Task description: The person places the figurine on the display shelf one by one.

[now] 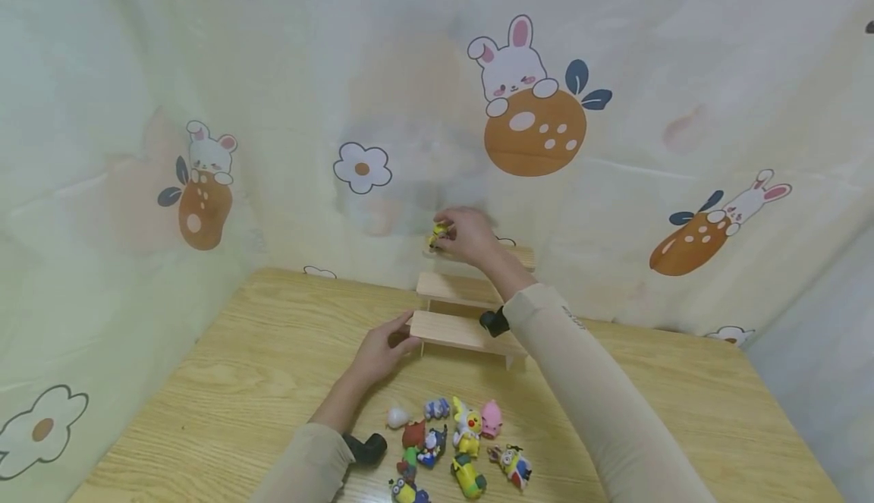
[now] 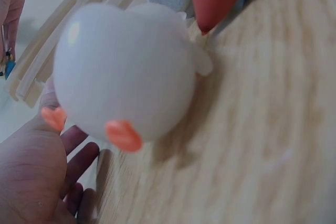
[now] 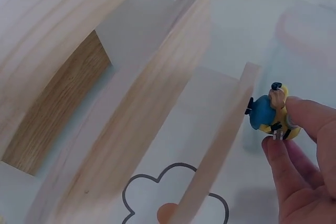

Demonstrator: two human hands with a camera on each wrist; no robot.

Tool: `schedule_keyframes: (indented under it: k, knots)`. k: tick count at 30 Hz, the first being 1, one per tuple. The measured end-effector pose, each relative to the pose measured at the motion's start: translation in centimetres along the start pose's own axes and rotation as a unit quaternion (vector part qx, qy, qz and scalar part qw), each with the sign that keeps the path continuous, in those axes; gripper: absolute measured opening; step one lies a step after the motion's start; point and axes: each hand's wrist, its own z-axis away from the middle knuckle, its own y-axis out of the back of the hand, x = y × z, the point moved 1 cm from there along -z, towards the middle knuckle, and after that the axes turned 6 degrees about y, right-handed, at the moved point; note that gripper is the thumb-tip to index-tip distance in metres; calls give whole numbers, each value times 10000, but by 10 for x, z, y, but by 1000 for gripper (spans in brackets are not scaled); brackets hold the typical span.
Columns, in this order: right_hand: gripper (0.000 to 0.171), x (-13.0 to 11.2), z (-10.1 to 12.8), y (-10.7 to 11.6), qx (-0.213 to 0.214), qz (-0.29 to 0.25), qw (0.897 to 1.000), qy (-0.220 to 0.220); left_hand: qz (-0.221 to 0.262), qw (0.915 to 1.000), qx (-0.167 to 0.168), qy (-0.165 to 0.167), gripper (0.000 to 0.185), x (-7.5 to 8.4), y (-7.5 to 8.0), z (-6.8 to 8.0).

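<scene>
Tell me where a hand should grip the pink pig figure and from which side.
Pinch the pink pig figure across its round body, coming from above and its right: that side faces bare table, while the yellow figure crowds its left.

I'm pinching a small yellow minion figure point(image 3: 274, 112) — blue overalls, tipped sideways — in my right hand point(image 1: 471, 235), holding it at the top step of the wooden stand point(image 1: 459, 331).

hands: 2, left hand point(image 1: 379, 351), right hand point(image 1: 468, 234)
wooden stepped shelf point(image 1: 459, 331): 1, with 3 steps
toy figure in right hand point(image 3: 273, 113): 1
toy figures loose on table point(image 1: 456, 446): about 10, some overlap so count is rough
white round toy point(image 2: 123, 72): 1
table point(image 1: 253, 351): 1
wrist cameras: 2
</scene>
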Motion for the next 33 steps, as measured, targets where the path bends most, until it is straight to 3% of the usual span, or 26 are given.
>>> schedule_keyframes:
  k: [8, 14, 21, 33]
  knots:
    - [51, 1, 10, 10, -40, -132, 9986, -518, -70, 10000, -59, 16, 67, 0, -4, 1]
    - [45, 2, 29, 25, 458, -110, 9985, -296, -44, 10000, -58, 22, 66, 0, -4, 2]
    - [37, 9, 79, 21, 838, -682, 9940, -181, -15, 10000, -25, -47, 67, 2, -2, 3]
    - [32, 13, 163, -5, 736, -1228, 9893, -276, -49, 10000, 13, -67, 68, 2, 0, 3]
